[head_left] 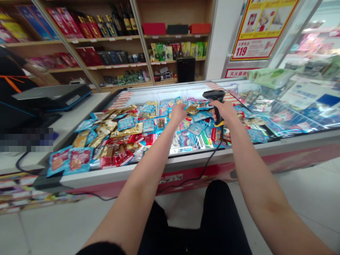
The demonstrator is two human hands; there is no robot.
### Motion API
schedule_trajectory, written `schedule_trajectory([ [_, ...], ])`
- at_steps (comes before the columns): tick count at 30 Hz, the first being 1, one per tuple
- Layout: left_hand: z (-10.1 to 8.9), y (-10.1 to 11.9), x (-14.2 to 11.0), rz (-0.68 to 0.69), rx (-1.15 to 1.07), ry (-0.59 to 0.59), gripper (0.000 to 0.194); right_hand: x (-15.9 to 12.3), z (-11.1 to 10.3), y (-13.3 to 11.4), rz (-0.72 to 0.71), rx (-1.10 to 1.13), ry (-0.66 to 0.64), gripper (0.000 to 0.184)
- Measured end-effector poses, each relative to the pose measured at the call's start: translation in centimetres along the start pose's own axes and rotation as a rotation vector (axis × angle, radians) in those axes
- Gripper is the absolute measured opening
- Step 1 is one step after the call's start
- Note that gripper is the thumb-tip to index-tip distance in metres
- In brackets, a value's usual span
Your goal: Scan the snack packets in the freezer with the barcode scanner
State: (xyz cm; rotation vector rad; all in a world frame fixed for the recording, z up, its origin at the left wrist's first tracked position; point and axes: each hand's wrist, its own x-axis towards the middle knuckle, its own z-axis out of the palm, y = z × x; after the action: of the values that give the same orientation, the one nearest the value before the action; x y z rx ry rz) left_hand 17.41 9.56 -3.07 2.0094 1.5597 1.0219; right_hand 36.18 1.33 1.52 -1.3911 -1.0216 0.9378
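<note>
My right hand [225,110] is wrapped round the grip of a black barcode scanner [214,95], held above the packets on the freezer's right half. The scanner's yellow-trimmed base points down and its black cable [211,159] hangs over the front edge. My left hand [179,114] reaches over the middle of the pile, thumb apart from the partly bent fingers; no packet clearly shows in it. Just beyond it is a small blue packet [177,100], and gold snack packets [191,109] lie to its right. Blue, gold and red packets [126,123] are heaped on the left.
The packets lie on a glass-topped chest freezer [265,145]. Left of it, a counter [99,101] bears a flat dark machine [55,95]. A person's arm [39,74] shows behind it. Stocked shelves [111,39] line the back; bags [271,78] lie at right.
</note>
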Motion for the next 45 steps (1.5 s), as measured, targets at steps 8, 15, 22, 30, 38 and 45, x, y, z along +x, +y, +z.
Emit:
schedule_trajectory([
  [8,-8.7,-1.4,-2.2,-0.141,0.503,-0.302,0.055,-0.1,4.9,0.1,0.012,-0.059,-0.104,0.021],
  [15,-11.7,-3.0,-2.7,-0.246,0.660,-0.465,0.079,1.0,9.6,0.9,-0.014,-0.121,-0.217,0.027],
  [22,-9.9,-4.6,-2.0,-0.242,0.792,-0.146,0.093,1.8,12.2,1.3,-0.035,-0.207,-0.252,0.027],
  [30,-8.2,-5.1,-2.2,-0.197,0.770,-0.051,0.080,2.1,12.4,1.7,-0.027,-0.180,-0.279,0.025],
  [38,-7.8,-5.9,-0.9,-0.232,0.630,-0.120,0.051,2.5,12.4,2.2,-0.075,-0.163,-0.267,0.024],
  [45,-8.3,-7.1,0.1,-0.188,0.335,0.097,0.019,2.0,12.3,2.1,-0.076,-0.134,-0.267,0.021],
])
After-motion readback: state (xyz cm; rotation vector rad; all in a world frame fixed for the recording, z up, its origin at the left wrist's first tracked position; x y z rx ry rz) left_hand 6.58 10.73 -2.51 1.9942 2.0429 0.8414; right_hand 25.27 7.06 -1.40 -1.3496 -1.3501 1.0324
